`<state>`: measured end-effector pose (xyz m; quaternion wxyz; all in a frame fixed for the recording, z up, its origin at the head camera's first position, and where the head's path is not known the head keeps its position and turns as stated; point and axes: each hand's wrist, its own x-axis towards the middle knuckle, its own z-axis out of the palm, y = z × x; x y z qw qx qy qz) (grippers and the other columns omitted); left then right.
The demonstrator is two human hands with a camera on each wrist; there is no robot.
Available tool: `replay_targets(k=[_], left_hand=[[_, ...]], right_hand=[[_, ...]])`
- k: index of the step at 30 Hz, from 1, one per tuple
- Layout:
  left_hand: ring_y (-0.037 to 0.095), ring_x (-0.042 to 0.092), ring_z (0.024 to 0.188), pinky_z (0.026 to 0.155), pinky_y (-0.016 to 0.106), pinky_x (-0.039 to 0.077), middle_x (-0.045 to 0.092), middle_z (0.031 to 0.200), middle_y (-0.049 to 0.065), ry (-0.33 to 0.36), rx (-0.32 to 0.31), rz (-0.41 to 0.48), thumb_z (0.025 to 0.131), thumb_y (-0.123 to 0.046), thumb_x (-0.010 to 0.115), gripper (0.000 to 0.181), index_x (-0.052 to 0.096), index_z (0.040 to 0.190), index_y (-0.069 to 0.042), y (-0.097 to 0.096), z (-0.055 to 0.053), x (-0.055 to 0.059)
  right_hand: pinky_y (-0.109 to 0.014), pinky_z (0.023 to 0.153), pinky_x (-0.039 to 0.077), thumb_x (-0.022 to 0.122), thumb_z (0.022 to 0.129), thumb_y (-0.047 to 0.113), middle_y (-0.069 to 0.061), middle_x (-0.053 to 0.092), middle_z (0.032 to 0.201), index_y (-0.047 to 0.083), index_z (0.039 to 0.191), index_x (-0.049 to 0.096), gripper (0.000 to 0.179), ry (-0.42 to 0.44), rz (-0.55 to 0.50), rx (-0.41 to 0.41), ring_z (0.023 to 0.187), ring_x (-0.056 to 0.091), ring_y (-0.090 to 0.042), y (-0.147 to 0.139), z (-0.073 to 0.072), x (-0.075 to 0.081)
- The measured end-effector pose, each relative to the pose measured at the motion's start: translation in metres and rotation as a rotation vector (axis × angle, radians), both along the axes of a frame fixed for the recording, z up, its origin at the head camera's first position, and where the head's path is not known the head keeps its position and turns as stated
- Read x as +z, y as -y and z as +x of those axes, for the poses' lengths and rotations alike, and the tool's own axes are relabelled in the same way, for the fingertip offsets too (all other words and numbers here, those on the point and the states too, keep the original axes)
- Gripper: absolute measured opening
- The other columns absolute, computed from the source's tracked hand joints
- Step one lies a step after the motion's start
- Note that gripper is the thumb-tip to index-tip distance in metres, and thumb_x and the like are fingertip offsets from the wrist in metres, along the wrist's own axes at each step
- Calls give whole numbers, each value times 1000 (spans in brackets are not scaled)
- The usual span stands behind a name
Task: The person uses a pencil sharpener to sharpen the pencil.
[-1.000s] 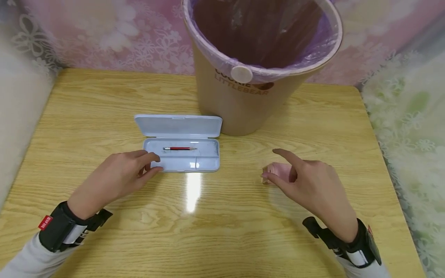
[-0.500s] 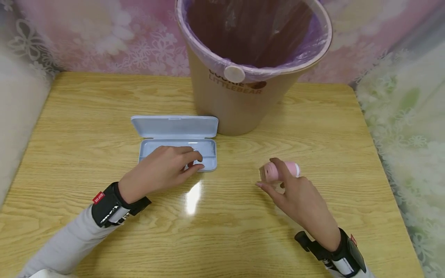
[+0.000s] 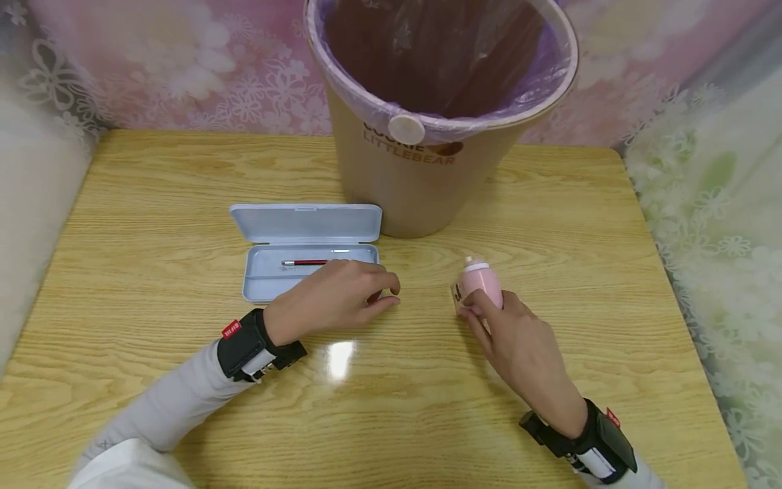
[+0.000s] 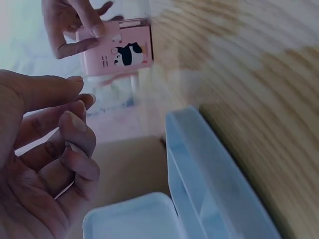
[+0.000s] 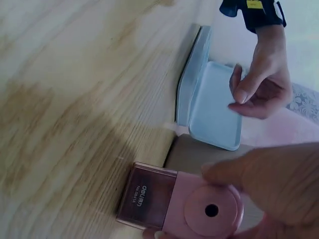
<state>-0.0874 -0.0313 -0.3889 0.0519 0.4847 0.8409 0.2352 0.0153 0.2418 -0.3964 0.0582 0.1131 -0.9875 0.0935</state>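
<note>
A pink pencil sharpener (image 3: pixel 484 280) with a panda print stands on the table; my right hand (image 3: pixel 522 346) grips it between thumb and fingers. In the right wrist view, the sharpener (image 5: pixel 192 191) shows its round pencil hole and a clear shavings box. Over the right part of a light blue pencil case (image 3: pixel 305 223) hovers my left hand (image 3: pixel 332 295), fingers loosely bent and holding nothing. The case lies with its lid raised. A red and black pencil (image 3: pixel 304 262) rests in its rear compartment, its tip hidden behind the left hand.
A tall brown bin (image 3: pixel 403 187) with a purple liner stands behind the case, near the table's back edge. The wooden table (image 3: pixel 366 421) reaches a floral backdrop at the rear and sides.
My left hand has moved right across the pencil case. My right hand has taken hold of the sharpener, which lay on its side, and it is upright now.
</note>
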Motion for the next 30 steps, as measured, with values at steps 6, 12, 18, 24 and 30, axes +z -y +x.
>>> replay_targets(k=[6, 12, 18, 24, 30], left_hand=[[9, 57, 71, 62, 26, 51, 68, 105, -1, -22, -15, -11, 99, -26, 67, 30, 65, 126, -14, -11, 1, -4], [16, 61, 100, 85, 31, 55, 60, 125, 5, -79, -21, 52, 93, -33, 75, 53, 57, 138, -14, -21, 1, -11], [18, 61, 118, 99, 32, 53, 60, 136, 7, 68, -52, 31, 91, -35, 76, 61, 53, 143, -11, -27, 4, -14], [10, 62, 94, 78, 26, 55, 67, 120, 2, 107, -64, 16, 95, -37, 71, 55, 53, 141, -13, -33, 11, -21], [11, 59, 81, 70, 26, 55, 66, 102, 3, 9, -56, 20, 95, -31, 72, 50, 53, 137, -10, -32, 20, -22]], right_hand=[[-33, 49, 49, 74, 93, 21, -19, 67, 104, 20, 106, 59, 20, 87, -56, 137, 65, 61, -21, 2, 2, 1], [-36, 59, 54, 78, 89, 18, -15, 65, 114, 19, 104, 53, 29, 49, -85, 318, 83, 66, -23, 6, -3, 2], [-38, 69, 57, 73, 94, 17, -14, 62, 123, 12, 104, 50, 26, 46, -60, 406, 99, 65, -28, 10, -9, 5], [-34, 73, 53, 73, 95, 19, -9, 60, 118, 12, 101, 46, 29, 118, -129, 439, 96, 60, -20, 10, -17, 3], [-33, 80, 54, 73, 95, 21, -2, 60, 114, 14, 110, 46, 32, 260, -279, 430, 98, 60, -14, 3, -28, -2]])
